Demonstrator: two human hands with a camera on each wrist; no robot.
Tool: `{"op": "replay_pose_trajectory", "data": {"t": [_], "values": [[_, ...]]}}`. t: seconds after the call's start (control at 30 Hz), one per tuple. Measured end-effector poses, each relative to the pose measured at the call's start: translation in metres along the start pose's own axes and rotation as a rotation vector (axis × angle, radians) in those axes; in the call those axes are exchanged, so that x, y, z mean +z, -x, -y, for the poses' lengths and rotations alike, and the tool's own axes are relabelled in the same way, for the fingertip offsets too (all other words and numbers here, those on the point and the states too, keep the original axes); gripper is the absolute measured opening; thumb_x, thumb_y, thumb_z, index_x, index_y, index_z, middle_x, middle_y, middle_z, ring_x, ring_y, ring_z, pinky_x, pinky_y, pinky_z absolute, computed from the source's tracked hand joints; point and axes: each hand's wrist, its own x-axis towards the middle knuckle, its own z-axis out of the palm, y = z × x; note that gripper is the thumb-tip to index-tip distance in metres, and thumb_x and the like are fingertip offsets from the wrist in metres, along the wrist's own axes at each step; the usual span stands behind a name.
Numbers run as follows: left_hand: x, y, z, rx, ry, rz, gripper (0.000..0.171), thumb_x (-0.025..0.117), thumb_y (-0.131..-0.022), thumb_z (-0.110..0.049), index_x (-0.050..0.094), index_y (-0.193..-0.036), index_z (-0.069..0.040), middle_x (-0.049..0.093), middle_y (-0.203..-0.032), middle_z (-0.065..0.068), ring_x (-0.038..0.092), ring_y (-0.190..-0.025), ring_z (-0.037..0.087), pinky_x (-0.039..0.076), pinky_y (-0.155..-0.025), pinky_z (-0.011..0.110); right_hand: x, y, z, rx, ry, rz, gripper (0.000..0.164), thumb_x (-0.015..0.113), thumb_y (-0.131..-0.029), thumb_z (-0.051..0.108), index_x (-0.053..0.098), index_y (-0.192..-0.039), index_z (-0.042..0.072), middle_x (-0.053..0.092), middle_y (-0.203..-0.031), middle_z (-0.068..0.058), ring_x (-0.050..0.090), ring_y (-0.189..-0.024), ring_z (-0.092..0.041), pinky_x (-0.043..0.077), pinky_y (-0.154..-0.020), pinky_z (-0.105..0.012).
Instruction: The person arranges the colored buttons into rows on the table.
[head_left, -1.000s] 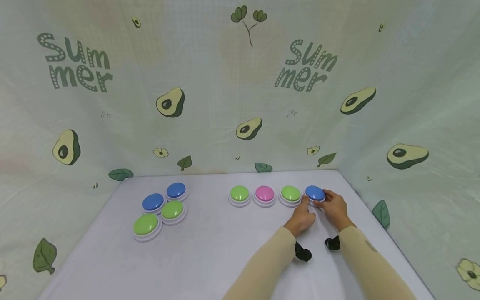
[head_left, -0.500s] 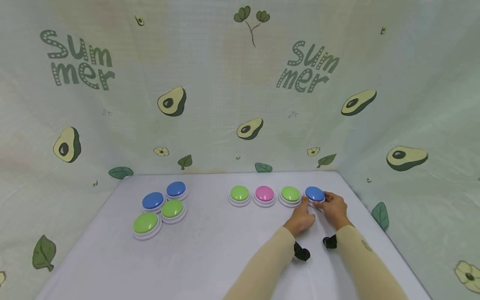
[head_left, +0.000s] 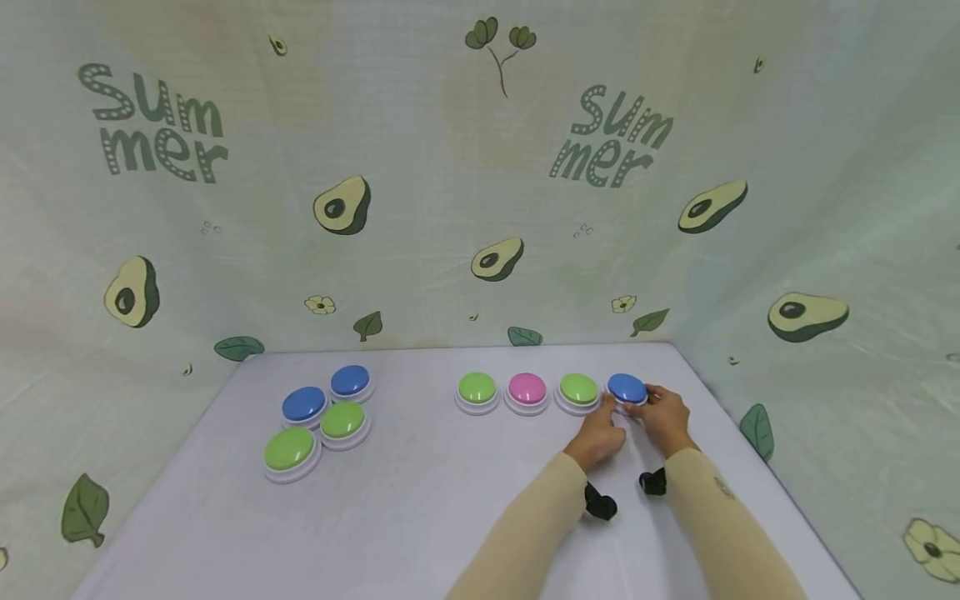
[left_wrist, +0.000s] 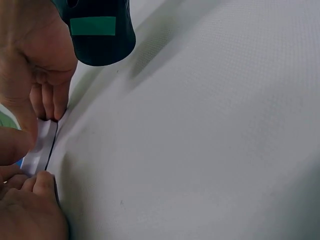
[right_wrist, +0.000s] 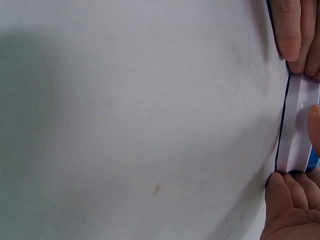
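A blue push button [head_left: 627, 387] on a round white base sits at the right end of a row on the table, with both hands at it. My left hand [head_left: 598, 433] holds the left side of its base. My right hand [head_left: 663, 418] grips the right side, thumb at the front. In the left wrist view the white base [left_wrist: 41, 147] shows between the two hands' fingertips; its blue top is mostly hidden. The right wrist view shows the base [right_wrist: 295, 125] likewise held from both ends. Just left of it stands a green button [head_left: 579, 388].
Farther left in the row are a pink button [head_left: 527, 388] and another green button [head_left: 477, 387]. A cluster of two blue and two green buttons [head_left: 288, 448] stands on the left of the white table [head_left: 420, 517]. A printed cloth [head_left: 420, 250] hangs behind.
The view shifts slightly. Both hands stay at the blue button, and the buttons keep their places.
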Motion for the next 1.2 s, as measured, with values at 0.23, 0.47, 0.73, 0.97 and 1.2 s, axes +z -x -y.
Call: {"op": "replay_pose_trajectory", "data": {"t": [0.23,0.47,0.73,0.97,1.2], "values": [[-0.002,0.009,0.002,0.021,-0.011,-0.014,0.077,0.062,-0.087,0.000,0.042,-0.161,-0.008,0.042,-0.165,0.003,0.041,-0.148,0.013,0.034,-0.122,0.027,0.002,0.007,-0.001,-0.046,0.065,-0.025,0.067,0.074,-0.096,0.014,0.044,-0.146,-0.018,0.046,-0.147,-0.037,0.036,-0.141,-0.058,0.026,-0.120,-0.067],[-0.004,0.029,0.004,0.006,-0.079,-0.011,0.069,0.068,-0.090,-0.010,0.050,-0.157,-0.015,0.061,-0.149,0.006,0.058,-0.131,0.013,0.046,-0.114,0.030,0.007,0.019,-0.007,-0.094,0.088,-0.059,0.070,0.074,-0.095,0.018,0.043,-0.146,-0.020,0.047,-0.147,-0.038,0.039,-0.140,-0.058,0.027,-0.119,-0.068],[-0.012,0.056,0.011,0.053,-0.104,0.030,0.057,0.070,-0.095,-0.018,0.059,-0.151,-0.016,0.063,-0.147,0.000,0.055,-0.137,0.014,0.043,-0.117,0.029,0.003,0.036,-0.011,-0.105,0.113,-0.065,0.079,0.073,-0.093,0.020,0.036,-0.146,-0.025,0.041,-0.146,-0.045,0.039,-0.135,-0.063,0.031,-0.118,-0.068],[-0.044,0.085,0.030,0.091,0.040,0.143,0.054,0.067,-0.102,-0.024,0.056,-0.152,-0.006,0.060,-0.151,0.004,0.056,-0.139,0.018,0.042,-0.119,0.033,0.015,0.065,-0.006,-0.067,0.076,-0.057,0.080,0.075,-0.092,0.021,0.036,-0.147,-0.024,0.042,-0.145,-0.045,0.040,-0.135,-0.063,0.032,-0.118,-0.066],[-0.090,0.113,0.055,0.113,0.156,0.242,0.054,0.065,-0.104,-0.024,0.053,-0.151,0.002,0.059,-0.151,0.014,0.056,-0.139,0.026,0.042,-0.120,0.045,0.040,0.099,0.017,-0.251,0.139,-0.137,0.063,0.075,-0.088,0.009,0.051,-0.139,-0.021,0.058,-0.133,-0.039,0.055,-0.125,-0.059,0.044,-0.108,-0.068]]}}
